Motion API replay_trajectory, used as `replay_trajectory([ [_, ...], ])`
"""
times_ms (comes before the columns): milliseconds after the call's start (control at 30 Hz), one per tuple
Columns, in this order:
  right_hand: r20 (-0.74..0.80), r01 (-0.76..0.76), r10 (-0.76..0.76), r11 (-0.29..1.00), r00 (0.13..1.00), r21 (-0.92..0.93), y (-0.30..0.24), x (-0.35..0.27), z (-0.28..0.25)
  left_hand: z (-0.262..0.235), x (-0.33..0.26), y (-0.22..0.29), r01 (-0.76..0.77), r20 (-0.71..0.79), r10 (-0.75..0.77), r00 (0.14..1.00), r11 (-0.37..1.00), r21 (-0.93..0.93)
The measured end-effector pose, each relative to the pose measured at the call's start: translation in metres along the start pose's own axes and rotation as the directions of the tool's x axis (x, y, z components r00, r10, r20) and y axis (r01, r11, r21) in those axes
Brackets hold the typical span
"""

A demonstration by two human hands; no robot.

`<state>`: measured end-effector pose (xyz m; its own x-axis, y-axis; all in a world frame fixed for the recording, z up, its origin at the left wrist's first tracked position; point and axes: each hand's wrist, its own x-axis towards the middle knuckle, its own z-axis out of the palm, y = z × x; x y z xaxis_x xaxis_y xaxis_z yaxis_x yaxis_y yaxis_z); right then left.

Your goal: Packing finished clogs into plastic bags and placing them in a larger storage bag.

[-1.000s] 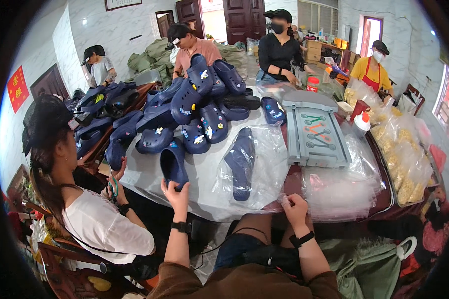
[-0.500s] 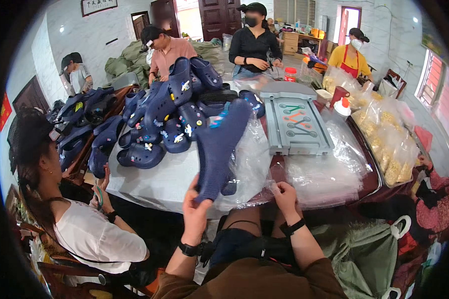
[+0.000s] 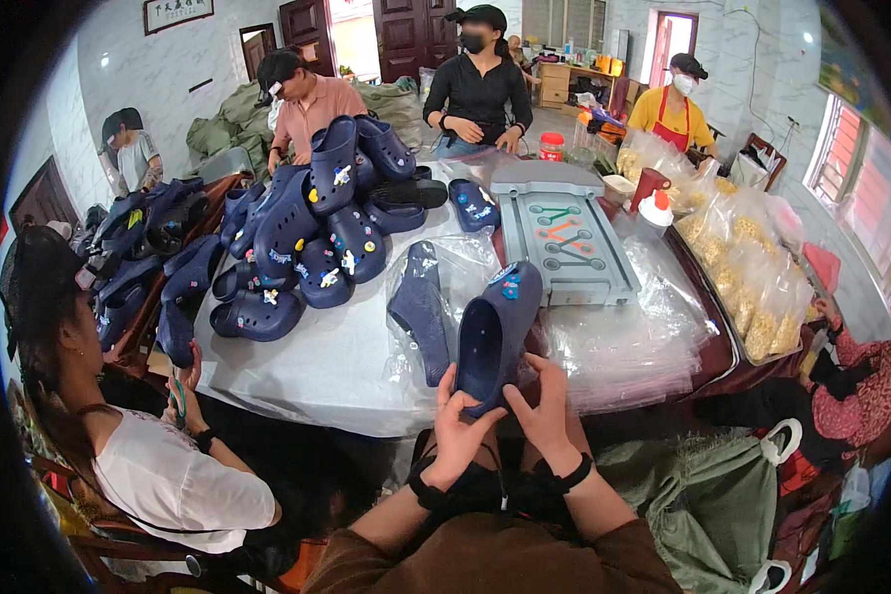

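"Where is the navy clog (image 3: 505, 332)?"
"It's hanging above the near side of the table (image 3: 297, 381), its toe pointing away."
"What's holding it?"
"The left hand (image 3: 460, 426) and right hand (image 3: 546, 411) are both pinching its heel."
"And around it?"
"A second clog (image 3: 421, 312) is lying just left, on or in a clear bag (image 3: 467, 257); a clog pile (image 3: 307, 223) is rising beyond."

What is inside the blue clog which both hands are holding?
Inside the clog, only its own dark blue interior is visible. The toe space is hidden under the upper, so I cannot tell whether anything is there.
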<state>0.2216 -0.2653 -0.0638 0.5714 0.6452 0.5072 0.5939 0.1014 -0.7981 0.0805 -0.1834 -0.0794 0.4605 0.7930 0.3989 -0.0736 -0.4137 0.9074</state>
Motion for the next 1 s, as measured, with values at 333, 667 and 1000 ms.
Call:
replay_trajectory([
  [333, 0.069, -0.244, 0.234, 0.931, 0.970, 0.272, 0.034, -0.008, 0.007, -0.034, 0.013, 0.017, -0.315, 0.298, 0.236, 0.925, 0.915, 0.253],
  [667, 0.294, -0.040, 0.036, 0.999, 0.955, 0.008, 0.038, -0.030, -0.043, -0.052, 0.050, 0.002, -0.224, 0.036, 0.270, 0.962, 0.709, 0.669],
  [1000, 0.814, -0.783, 0.084, -0.231, 0.575, 0.578, 0.018, -0.049, -0.091, -0.053, 0.065, -0.025, -0.279, 0.075, 0.330, 0.941, 0.632, 0.723],
])
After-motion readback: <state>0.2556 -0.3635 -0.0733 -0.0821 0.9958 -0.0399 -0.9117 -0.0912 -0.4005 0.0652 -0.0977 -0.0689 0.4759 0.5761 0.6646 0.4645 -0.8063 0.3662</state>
